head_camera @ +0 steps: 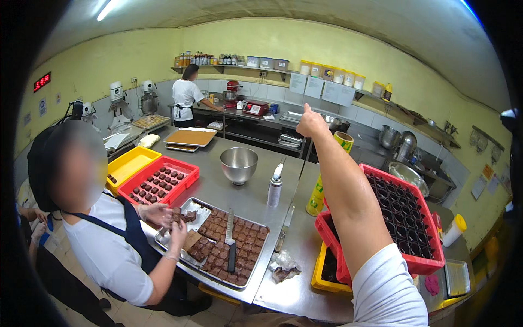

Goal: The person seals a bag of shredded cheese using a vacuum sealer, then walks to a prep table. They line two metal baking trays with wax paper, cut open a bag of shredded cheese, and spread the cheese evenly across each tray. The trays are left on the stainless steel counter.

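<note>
One bare arm in a white sleeve reaches up over the steel table. It looks like my right arm, and my right hand [312, 122] points away with the index finger out, the other fingers curled, holding nothing. Under and beside the arm are a red plastic crate [425, 267] of black cup liners and a patterned yellow-green roll [315, 200]. My left hand is out of view. Before me lie a sheet pan [256, 282] of cut brownies with a serrated knife [231, 241] across it, a spray can [274, 192] and a steel mixing bowl [239, 163].
A co-worker [106, 249] in gloves handles brownie pieces at the pan's left. Red [196, 173] and yellow [157, 154] crates stand behind. A yellow crate [327, 286] sits right, near another knife [282, 237] and crumpled wrap [284, 265]. Another person [187, 94] stands at the back counter.
</note>
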`<action>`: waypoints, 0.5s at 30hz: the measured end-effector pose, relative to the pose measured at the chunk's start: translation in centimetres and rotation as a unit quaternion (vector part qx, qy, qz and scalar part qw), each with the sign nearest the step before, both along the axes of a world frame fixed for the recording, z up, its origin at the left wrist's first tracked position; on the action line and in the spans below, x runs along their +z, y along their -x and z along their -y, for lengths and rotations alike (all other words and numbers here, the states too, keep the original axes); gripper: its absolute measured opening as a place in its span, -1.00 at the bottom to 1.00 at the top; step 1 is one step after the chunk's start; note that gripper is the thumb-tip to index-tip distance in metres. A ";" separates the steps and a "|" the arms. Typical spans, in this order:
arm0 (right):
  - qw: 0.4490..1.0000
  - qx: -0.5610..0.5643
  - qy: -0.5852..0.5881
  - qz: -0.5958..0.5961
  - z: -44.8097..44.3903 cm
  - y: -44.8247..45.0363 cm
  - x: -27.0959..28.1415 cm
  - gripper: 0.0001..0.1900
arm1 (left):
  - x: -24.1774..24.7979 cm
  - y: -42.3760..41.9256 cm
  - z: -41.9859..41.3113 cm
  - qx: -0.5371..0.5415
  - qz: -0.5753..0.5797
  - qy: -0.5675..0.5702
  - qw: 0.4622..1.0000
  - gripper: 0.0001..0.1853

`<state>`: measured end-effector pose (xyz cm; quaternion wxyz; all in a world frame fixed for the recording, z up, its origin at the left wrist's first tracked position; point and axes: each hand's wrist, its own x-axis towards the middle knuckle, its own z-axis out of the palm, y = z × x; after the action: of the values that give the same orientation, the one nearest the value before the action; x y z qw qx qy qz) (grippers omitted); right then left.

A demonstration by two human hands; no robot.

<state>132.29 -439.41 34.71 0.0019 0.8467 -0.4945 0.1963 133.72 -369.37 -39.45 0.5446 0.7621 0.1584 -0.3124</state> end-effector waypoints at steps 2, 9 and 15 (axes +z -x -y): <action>1.000 0.011 0.009 0.008 0.8 0.0 0.2 -0.03 | 0.3 3.5 -1.7 0.007 -0.015 0.004 1.000 -0.62; 1.000 0.015 0.014 0.009 2.9 -0.4 0.6 -0.02 | -2.0 10.5 -3.8 0.050 -0.103 0.001 0.993 -0.58; 0.999 0.026 0.041 -0.004 2.4 -0.2 1.4 0.06 | -1.7 8.8 -3.5 -0.031 -0.021 -0.013 0.999 -0.63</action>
<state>132.50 -441.79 36.07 0.0336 0.8593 -0.4636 0.2135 124.96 -365.91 -41.15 0.5212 0.7669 0.1507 -0.3428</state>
